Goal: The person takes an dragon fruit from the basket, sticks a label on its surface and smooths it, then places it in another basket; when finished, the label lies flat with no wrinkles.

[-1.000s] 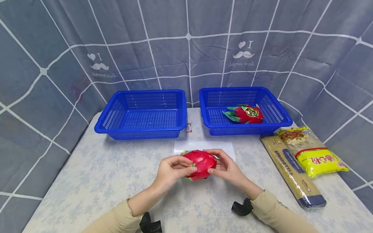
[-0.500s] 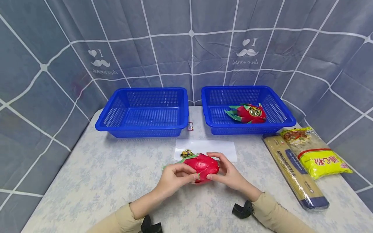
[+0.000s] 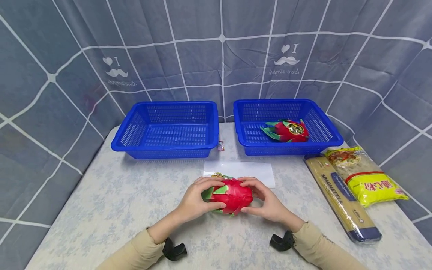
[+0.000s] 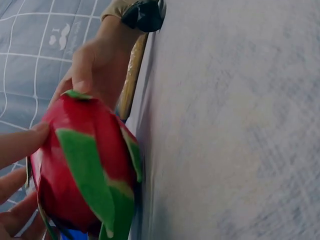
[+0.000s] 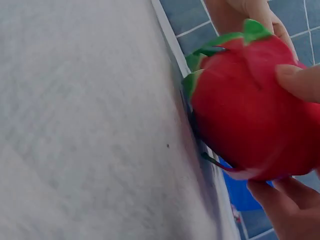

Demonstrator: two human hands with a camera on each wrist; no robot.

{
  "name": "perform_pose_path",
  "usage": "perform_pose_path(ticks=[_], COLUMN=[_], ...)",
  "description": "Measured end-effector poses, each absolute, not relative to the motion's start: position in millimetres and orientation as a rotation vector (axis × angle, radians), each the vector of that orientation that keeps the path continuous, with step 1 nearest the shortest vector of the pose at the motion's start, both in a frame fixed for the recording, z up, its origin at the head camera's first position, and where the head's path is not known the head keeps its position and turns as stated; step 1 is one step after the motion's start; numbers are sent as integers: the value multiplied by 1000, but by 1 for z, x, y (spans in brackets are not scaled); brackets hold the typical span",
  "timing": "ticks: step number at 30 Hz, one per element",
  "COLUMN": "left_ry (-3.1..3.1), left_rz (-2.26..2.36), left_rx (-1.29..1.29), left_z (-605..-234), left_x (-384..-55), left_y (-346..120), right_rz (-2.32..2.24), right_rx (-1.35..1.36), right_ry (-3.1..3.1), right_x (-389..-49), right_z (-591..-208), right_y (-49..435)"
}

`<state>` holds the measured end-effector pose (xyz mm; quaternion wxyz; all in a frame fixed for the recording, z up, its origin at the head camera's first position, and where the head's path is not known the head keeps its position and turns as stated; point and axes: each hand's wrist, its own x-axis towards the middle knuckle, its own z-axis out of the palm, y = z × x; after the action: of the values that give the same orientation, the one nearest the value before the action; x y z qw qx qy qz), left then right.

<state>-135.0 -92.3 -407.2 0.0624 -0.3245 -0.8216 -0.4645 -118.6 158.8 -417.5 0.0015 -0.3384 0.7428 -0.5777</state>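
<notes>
A red dragon fruit (image 3: 233, 197) with green-tipped scales is between my two hands at the near edge of a white sheet (image 3: 249, 172). My left hand (image 3: 195, 198) grips its leafy end, thumb on the near side and fingers over the far side. My right hand (image 3: 264, 198) holds the other end in the same way. Part of a gold label shows at the fruit's far left. In the left wrist view the dragon fruit (image 4: 75, 165) turns long green scales to the camera. The right wrist view has the dragon fruit's (image 5: 245, 110) smooth red end.
Two blue baskets stand at the back: the left basket (image 3: 163, 150) and the right basket (image 3: 287, 150), with another dragon fruit (image 3: 288, 131) inside the right one. A small wrapped sweet (image 3: 221, 146) lies between them. Spaghetti (image 3: 341, 198) and a yellow pasta bag (image 3: 368, 180) lie at right.
The dragon fruit has turned in my hands, so green scales now face up at its left and the label is mostly hidden. My left hand has spread wider round it.
</notes>
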Motion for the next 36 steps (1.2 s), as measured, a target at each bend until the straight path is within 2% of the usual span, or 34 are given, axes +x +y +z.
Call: perform_pose_path(ticks=[6,11,15,20,29,36], left_ry=[-2504,-2503,-2524,-2643,-2696,-2702], left_rz=[-1345,-1529,-1802,-1925,-2030,-2029], left_rx=[-1126,-1188,-1031,-786,-755,-782], left_z=[-409,-394,-394,-419,-439,-443], left_x=[-139,-143,-160,-184,-194,-195], left_y=[-95,-101,-110,-126,-136,-137], right_rz=[-1690,-1792,-1854,-1741,-1487,-1410], right_rx=[-1128,-1095,-872,-657,-750,-747], right_ry=[2306,2181,2192,2282,2304,2298], right_x=[-117,-131,-147,-176,-227,-242], right_z=[-412,-426,-421,-411,-419,-432], right_y=[160,169,175,171,134,124])
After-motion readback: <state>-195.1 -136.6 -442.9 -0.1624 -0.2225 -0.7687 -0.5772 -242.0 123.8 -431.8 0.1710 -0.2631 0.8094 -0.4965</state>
